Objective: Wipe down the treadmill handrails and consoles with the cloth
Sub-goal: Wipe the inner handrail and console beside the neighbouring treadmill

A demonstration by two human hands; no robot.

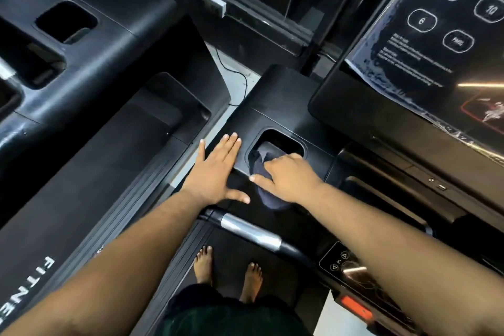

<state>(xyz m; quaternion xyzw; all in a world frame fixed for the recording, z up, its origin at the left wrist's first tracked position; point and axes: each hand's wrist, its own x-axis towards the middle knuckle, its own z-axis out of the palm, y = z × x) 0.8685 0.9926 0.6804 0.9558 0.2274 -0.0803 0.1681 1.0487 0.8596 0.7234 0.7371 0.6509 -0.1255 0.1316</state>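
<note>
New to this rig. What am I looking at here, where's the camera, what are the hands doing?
There is one picture, taken by a camera on a person's head, looking down past their arms. No robot here: two bare hands do the work.

The black machine under the hands is a treadmill. The person stands barefoot on its belt. The glossy panel at upper right, with numbered buttons, is its display, covered in plastic film. A second treadmill stands to the left.

The left hand lies flat, fingers straight, on the console. The right hand holds a dark cloth and pushes it into the console's cup pocket, wiping it. The silver handrail runs just below the hands.
</note>
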